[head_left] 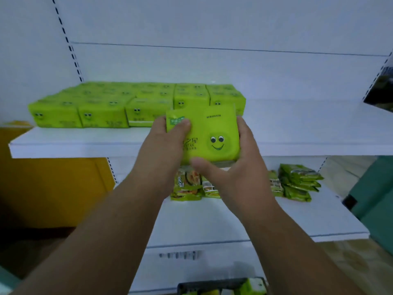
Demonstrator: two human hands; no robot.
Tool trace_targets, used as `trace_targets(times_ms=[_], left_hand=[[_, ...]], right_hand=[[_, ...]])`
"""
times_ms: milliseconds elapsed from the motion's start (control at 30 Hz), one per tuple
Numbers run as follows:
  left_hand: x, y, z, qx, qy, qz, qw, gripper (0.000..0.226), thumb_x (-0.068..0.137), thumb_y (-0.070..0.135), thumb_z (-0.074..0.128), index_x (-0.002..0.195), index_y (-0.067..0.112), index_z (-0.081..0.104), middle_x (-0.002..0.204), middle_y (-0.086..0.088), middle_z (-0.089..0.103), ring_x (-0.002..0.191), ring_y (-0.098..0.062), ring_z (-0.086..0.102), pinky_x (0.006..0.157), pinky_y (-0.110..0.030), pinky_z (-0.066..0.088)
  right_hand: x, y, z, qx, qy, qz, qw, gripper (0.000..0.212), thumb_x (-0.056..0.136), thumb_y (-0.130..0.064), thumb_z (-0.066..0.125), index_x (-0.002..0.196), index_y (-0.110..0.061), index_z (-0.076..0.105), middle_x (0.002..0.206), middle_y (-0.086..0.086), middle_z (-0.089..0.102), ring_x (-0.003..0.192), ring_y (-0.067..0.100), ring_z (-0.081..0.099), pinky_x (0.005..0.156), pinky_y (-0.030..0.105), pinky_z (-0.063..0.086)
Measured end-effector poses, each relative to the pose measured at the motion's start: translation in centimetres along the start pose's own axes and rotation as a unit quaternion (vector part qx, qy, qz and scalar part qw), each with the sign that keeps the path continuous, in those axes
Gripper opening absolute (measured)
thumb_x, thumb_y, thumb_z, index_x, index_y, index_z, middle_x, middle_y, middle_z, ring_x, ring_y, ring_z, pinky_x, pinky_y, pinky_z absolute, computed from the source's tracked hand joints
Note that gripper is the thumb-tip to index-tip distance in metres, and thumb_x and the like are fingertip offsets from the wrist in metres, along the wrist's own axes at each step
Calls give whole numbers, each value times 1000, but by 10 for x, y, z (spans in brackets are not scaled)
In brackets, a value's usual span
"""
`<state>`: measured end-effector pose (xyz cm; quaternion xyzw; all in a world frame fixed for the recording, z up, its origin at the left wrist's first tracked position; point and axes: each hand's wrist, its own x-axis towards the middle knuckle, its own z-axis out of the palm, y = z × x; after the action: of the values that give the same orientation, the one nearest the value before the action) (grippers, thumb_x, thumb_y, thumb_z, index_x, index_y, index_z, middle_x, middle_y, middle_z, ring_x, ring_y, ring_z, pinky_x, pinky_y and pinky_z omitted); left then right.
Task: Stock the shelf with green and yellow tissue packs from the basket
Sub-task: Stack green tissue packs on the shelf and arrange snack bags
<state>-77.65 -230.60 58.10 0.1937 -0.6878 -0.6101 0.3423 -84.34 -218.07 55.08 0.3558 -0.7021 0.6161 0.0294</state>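
Note:
I hold one green tissue pack [209, 133] with a smiley face in both hands, just in front of the upper white shelf [74, 143]. My left hand [163, 143] grips its left side with the thumb on top. My right hand [238, 167] grips its right side and lower edge. Behind it, several green tissue packs [102, 107] stand in rows on the shelf's left half. The basket [212, 286] shows at the bottom edge with green packs inside.
Green snack bags [297, 182] lie on the lower shelf [297, 222] beneath my hands. The right half of the upper shelf is bare. A yellow panel [42, 188] stands at left, a dark shelf corner [380, 90] at upper right and a teal object [374, 192] at right.

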Motion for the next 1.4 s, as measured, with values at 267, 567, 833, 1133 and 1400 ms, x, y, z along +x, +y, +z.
trace_targets(times_ms=[267,567,833,1133,1400], left_hand=[[75,12,-33,252,-97,23,963,18,98,47,49,100,33,60,98,26,59,96,-4,56,76,-14,40],[123,-10,-66,460,-61,259,847,39,94,34,55,131,23,58,132,3,54,122,-19,45,105,-34,33],[137,-28,-73,494,-91,243,830,48,97,41,50,142,26,46,140,5,48,129,-16,39,108,-29,26],[134,-31,-75,472,-100,252,839,46,97,37,50,141,27,46,139,7,46,129,-14,35,108,-28,25],[117,-17,-62,370,-26,337,865,31,90,6,58,120,15,62,116,-2,61,110,-22,51,96,-24,31]], right_hand=[[75,21,30,-152,74,9,986,78,65,-54,82,134,-47,47,125,-15,58,112,6,57,96,30,48],[126,39,52,-341,55,17,938,51,78,-47,75,125,-29,64,131,4,50,124,22,48,103,34,40],[152,40,75,-387,5,14,922,58,77,-49,76,129,-28,60,136,0,50,127,22,43,104,35,38],[158,40,80,-387,-14,6,922,56,79,-42,76,129,-23,58,135,2,51,132,24,41,108,35,33],[119,8,91,-302,107,-141,937,36,80,-25,76,113,-15,66,123,3,60,119,24,52,100,31,39]])
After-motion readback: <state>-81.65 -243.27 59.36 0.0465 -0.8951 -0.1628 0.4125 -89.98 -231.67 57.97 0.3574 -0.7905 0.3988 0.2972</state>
